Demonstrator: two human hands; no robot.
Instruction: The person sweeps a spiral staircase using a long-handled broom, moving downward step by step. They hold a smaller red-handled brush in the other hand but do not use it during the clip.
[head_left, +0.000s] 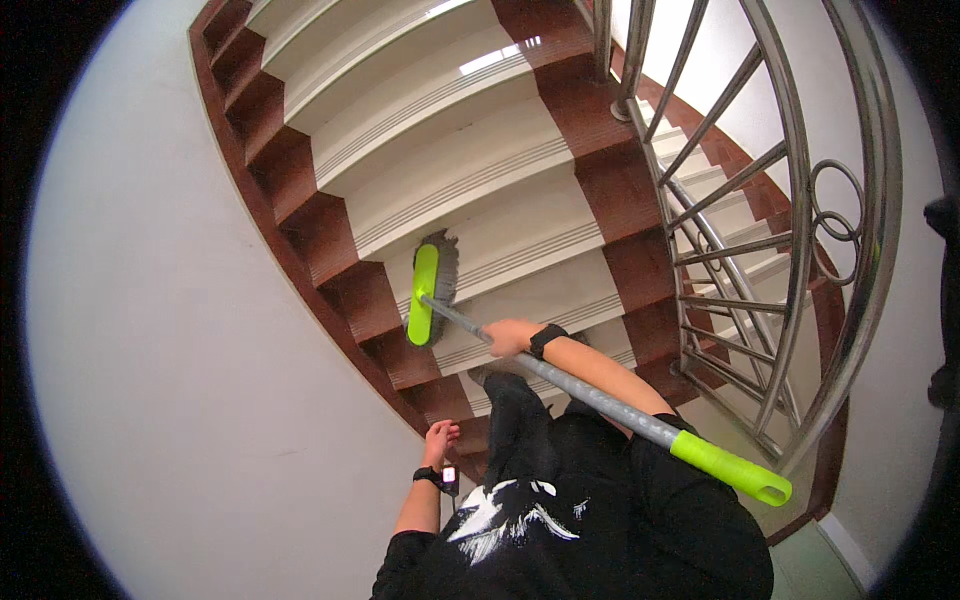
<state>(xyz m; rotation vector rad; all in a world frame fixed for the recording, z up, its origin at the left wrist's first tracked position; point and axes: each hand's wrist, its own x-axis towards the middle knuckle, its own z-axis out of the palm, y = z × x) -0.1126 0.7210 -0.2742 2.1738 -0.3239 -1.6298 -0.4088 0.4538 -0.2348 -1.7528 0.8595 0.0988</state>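
Note:
My right hand (511, 337) grips the grey shaft of a broom (592, 391) partway along its length. The broom's lime-green head (424, 292) with dark bristles (448, 274) rests over the stair treads, towards the wall side. From my hand the shaft slants back past my right side to a lime-green grip end (731, 469). My left hand (441, 439) hangs near the wall with its fingers loosely curled, apart from the broom, and I see nothing in it. Both wrists wear black bands.
White stairs (480, 180) with dark red side borders climb ahead, ridged along their edges. A plain wall (165, 337) bounds the left. On the right stands a stainless-steel railing (874, 225) with ring ornaments, and another flight (739, 202) shows beyond it.

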